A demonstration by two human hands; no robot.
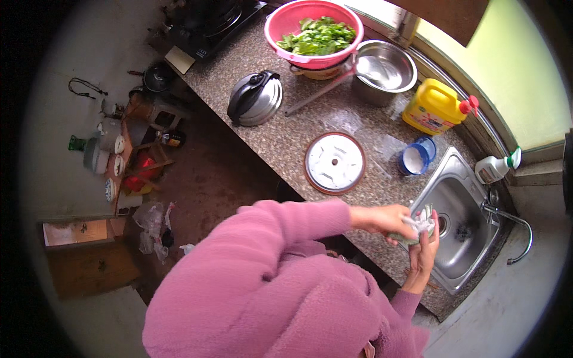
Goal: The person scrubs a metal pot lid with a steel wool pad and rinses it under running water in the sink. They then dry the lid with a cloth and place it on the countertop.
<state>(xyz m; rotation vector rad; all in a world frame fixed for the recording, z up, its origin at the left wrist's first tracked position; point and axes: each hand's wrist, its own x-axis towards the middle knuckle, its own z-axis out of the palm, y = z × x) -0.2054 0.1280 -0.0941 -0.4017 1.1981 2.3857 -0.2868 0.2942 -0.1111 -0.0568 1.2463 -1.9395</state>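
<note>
Both of my hands are together over the near rim of the stainless steel sink [470, 228]. Between them is a small crumpled white and green bundle [424, 221]; blur hides whether it is cloth or plastic. My left hand [394, 220] comes in from the left in a pink sleeve, its fingers pinching the bundle. From below, my right hand [424, 253] supports it with fingers pointing up. The sink's drain [443, 225] shows just beyond the bundle. A curved metal faucet [528, 232] reaches over the sink's far side.
On the granite counter [286, 156] are a round white lid-like disc [335, 163], blue tubs [414, 159], a yellow jug [433, 107], a steel pot [385, 67], a pressure cooker lid [257, 98] and a pink basin [286, 22] of leafy greens [322, 36]. A spray bottle [490, 170] stands behind the sink.
</note>
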